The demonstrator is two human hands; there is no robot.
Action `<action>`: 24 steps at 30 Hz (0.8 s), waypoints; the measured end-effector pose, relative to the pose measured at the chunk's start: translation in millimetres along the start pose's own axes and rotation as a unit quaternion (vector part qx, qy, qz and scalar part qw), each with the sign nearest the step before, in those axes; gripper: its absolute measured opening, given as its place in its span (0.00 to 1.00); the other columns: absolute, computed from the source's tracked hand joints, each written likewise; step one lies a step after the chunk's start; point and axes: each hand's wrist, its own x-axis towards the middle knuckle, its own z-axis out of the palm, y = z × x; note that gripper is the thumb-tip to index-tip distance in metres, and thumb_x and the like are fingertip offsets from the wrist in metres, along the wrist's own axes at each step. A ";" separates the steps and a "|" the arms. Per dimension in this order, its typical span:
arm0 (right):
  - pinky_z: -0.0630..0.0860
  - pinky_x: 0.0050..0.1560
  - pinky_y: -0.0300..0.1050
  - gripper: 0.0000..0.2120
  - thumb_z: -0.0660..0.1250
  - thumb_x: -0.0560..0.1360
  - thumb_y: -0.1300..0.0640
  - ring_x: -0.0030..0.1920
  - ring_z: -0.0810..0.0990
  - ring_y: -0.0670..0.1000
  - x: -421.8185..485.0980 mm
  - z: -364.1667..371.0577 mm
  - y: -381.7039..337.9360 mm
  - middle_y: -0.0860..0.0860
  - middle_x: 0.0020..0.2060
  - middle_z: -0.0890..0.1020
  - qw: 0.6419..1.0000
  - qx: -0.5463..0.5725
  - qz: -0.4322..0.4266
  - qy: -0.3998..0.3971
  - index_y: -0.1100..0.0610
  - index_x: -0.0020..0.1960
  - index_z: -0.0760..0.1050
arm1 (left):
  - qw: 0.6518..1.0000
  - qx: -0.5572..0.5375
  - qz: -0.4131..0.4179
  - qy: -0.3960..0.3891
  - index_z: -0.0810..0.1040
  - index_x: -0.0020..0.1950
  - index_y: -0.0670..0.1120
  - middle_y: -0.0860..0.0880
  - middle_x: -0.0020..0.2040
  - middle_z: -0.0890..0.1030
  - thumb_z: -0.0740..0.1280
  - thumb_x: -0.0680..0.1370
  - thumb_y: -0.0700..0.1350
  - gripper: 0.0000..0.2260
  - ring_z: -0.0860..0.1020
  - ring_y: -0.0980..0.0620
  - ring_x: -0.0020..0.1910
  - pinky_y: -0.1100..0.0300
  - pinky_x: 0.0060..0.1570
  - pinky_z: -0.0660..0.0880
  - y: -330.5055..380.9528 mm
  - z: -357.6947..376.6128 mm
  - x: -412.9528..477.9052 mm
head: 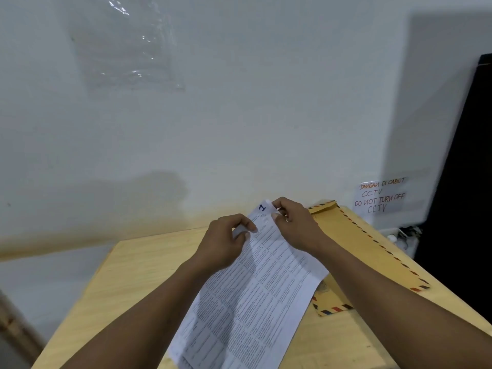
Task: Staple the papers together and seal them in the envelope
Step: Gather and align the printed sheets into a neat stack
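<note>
A stack of white printed papers is lifted at an angle above the wooden table, its top corner marked with a blue "1". My left hand pinches the papers' upper left edge. My right hand pinches the top corner between thumb and fingers. A brown envelope with a red and blue striped border lies flat on the table to the right, partly under the papers and my right forearm. No stapler is in view.
A white wall stands right behind the table, with a taped handwritten CCTV note at the right. A dark panel rises at the far right. The table's left edge drops to the floor.
</note>
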 end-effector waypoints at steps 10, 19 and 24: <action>0.70 0.41 0.41 0.09 0.57 0.82 0.62 0.40 0.75 0.43 -7.7 -7.7 4.5 0.43 0.41 0.78 0.999 0.036 0.023 -0.027 0.52 0.52 0.74 | 1.000 -0.005 0.017 0.015 0.82 0.52 0.53 0.60 0.49 0.81 0.69 0.79 0.41 0.07 0.78 0.66 0.48 0.77 0.43 0.69 6.1 17.9 4.8; 0.72 0.41 0.46 0.11 0.56 0.81 0.63 0.39 0.75 0.49 -17.2 -14.9 15.6 0.47 0.40 0.81 0.999 0.034 0.028 -0.032 0.52 0.52 0.76 | 0.998 0.034 0.057 -0.020 0.80 0.56 0.50 0.58 0.54 0.80 0.64 0.81 0.37 0.10 0.78 0.59 0.52 0.64 0.50 0.75 20.0 33.7 8.1; 0.70 0.39 0.44 0.13 0.56 0.82 0.63 0.35 0.73 0.45 -19.8 -21.1 16.8 0.46 0.39 0.80 0.998 0.048 0.041 -0.020 0.53 0.55 0.78 | 0.999 0.008 0.051 -0.015 0.80 0.55 0.49 0.62 0.48 0.78 0.64 0.82 0.38 0.08 0.76 0.68 0.45 0.67 0.43 0.74 26.1 38.5 7.1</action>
